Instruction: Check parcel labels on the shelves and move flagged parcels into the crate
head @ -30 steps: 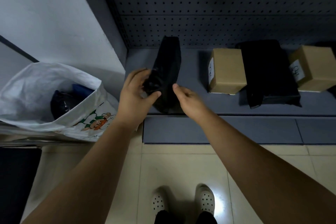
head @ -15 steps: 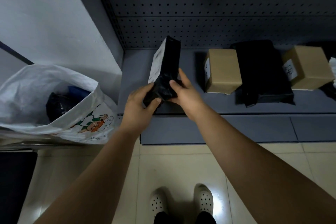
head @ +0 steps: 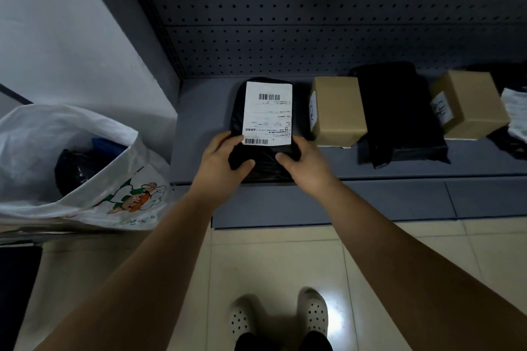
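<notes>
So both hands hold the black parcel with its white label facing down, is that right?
Not quite: the head view shows the left hand and right hand holding the black parcel, but its white label faces up, toward the camera.

Dim, bluish scene with a bright glare patch on the floor tile [head: 333,310], wide-angle bending at edges.

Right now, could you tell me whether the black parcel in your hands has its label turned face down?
No, the white label on the black parcel faces up, with its barcodes in plain view.
</notes>
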Available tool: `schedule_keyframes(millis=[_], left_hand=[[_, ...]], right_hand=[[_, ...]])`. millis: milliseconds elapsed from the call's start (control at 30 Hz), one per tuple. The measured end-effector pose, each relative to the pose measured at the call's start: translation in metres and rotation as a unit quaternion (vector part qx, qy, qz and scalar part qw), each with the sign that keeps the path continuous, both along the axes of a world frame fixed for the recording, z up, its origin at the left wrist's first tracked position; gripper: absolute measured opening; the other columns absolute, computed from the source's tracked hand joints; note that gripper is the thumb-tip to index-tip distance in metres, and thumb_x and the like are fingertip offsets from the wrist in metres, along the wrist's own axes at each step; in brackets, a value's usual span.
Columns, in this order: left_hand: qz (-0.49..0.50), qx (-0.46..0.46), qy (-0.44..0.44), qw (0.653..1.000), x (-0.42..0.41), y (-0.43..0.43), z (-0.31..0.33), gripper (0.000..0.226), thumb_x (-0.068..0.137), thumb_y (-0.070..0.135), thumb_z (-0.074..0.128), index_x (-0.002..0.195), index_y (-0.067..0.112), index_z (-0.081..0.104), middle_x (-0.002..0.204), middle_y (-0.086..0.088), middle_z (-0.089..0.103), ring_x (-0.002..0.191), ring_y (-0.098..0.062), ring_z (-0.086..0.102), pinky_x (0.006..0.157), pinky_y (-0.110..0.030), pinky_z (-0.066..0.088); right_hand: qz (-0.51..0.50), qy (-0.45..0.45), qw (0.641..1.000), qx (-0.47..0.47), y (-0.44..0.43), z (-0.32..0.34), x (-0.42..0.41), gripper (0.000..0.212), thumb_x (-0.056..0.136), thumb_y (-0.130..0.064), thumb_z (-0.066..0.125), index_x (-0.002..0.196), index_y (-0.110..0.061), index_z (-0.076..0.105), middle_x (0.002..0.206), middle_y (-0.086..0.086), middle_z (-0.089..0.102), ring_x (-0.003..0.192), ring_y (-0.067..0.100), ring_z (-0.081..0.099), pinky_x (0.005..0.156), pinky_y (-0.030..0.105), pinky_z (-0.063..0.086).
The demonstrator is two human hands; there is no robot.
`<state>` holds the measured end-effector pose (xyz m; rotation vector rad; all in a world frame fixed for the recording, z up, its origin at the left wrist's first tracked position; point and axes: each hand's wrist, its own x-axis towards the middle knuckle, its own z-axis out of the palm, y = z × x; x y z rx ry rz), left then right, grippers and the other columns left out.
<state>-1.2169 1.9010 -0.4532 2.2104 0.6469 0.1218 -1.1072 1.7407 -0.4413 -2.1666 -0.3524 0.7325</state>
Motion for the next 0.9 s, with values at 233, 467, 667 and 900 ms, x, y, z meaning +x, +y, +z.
schedule_keyframes(millis=[233,467,667,900], left_hand=[[-0.058,0.128,0.029,0.99,-0.002,0.003,-0.002,0.061,0.087,0.039,0.068,0.141,0.015,0.05,0.152,-0.004,0.037,0.133,-0.031,0.039,0.11,-0.045,0.035],[-0.139,0.174,0.072,0.972,0.003,0.019,0.005,0.077,0.079,0.065,0.035,0.143,0.025,0.048,0.156,0.011,0.032,0.144,-0.023,0.025,0.114,-0.053,0.026],[-0.114,0.218,-0.009,0.969,-0.015,0.018,0.009,0.053,0.089,0.049,0.041,0.129,0.02,0.061,0.139,0.001,0.052,0.123,-0.026,0.043,0.099,-0.053,0.041],[-0.07,0.234,0.087,0.966,0.004,0.047,0.004,0.051,0.096,0.042,0.053,0.142,0.023,0.048,0.154,-0.001,0.037,0.147,-0.028,0.02,0.117,-0.048,0.011]], right_hand=[[0.047,-0.035,0.998,0.014,0.001,0.001,0.004,0.077,0.091,-0.019,0.068,0.155,-0.022,0.025,0.152,0.004,0.038,0.14,0.019,0.035,0.108,0.02,0.025],[0.153,-0.091,0.982,-0.059,0.005,0.005,0.007,0.084,0.08,-0.018,0.079,0.151,-0.021,0.035,0.157,0.005,0.023,0.142,0.02,0.028,0.105,0.013,0.018],[0.08,-0.264,0.961,-0.005,0.007,0.001,0.006,0.051,0.084,-0.001,0.059,0.135,-0.003,0.055,0.147,0.02,0.041,0.134,0.035,0.043,0.116,0.032,0.031],[0.207,-0.299,0.929,-0.063,0.017,-0.011,-0.016,0.067,0.07,-0.047,0.076,0.127,-0.014,0.062,0.143,0.017,0.047,0.133,0.041,0.043,0.113,0.061,0.028]])
